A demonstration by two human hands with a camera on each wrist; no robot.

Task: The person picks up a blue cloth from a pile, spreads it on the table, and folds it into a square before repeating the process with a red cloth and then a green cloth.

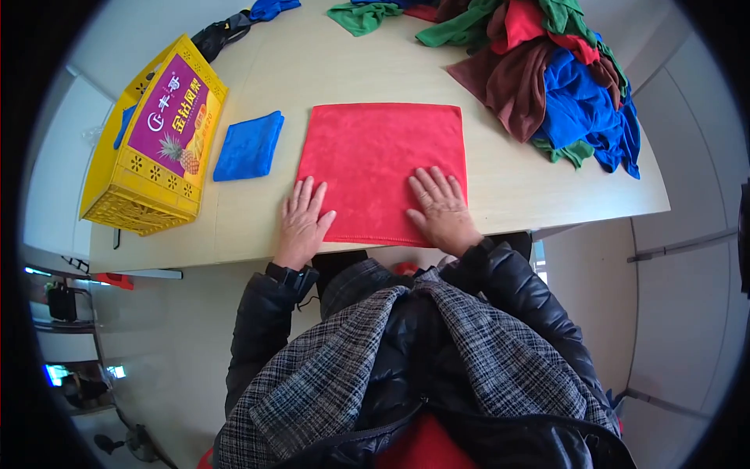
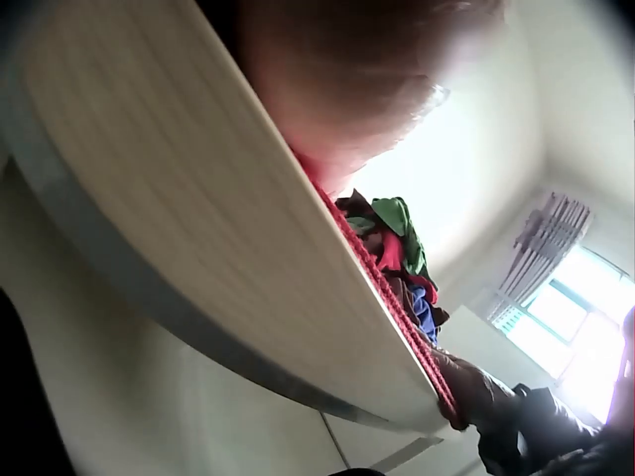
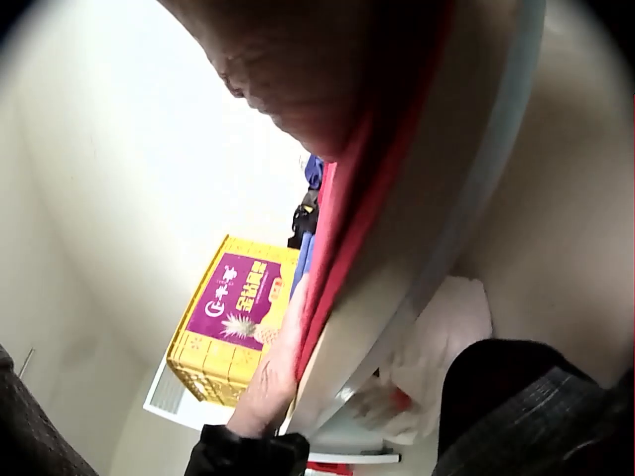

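Note:
A red cloth (image 1: pixel 383 156) lies flat and spread out near the table's front edge. The left hand (image 1: pixel 303 223) rests with straight, spread fingers on the cloth's left edge near its lower corner. On the lower right part of it lies the right hand (image 1: pixel 444 211), palm down, fingers extended. In the left wrist view the cloth's edge (image 2: pixel 387 288) runs along the table edge, below the blurred left hand (image 2: pixel 347 79). The right wrist view shows the cloth (image 3: pixel 342 238) under the right hand (image 3: pixel 298 69).
A folded blue cloth (image 1: pixel 248 147) lies left of the red one. Beyond it stands a yellow crate (image 1: pixel 148 191) with a purple label. A heap of blue, brown, red and green cloths (image 1: pixel 574 94) covers the table's right back; a green cloth (image 1: pixel 363 17) lies at the back.

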